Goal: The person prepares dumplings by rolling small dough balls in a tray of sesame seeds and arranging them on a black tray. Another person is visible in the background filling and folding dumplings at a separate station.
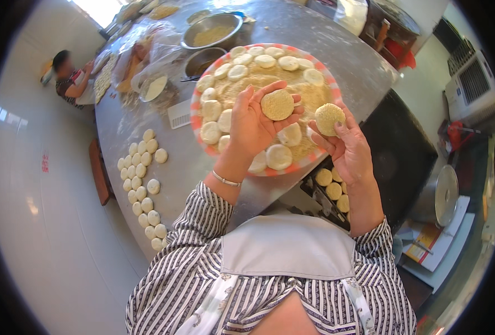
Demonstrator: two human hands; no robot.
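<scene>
On the upturned palm of my left hand rests a round dough cake coated in sesame seeds, the fingers curled beside it. My right hand grips a second seed-coated cake between thumb and fingers. Both hands are above a wide round tray with a red-and-white rim. A layer of sesame seeds covers the tray's bottom. Pale, uncoated dough rounds lie around its edge, and larger ones sit at the near side, partly hidden by my left arm.
Rows of small dough rounds lie on the metal table at left. Metal bowls stand behind the tray. Below my right forearm, a dark baking tray holds coated cakes. Another person works at the far left. An air cooler stands right.
</scene>
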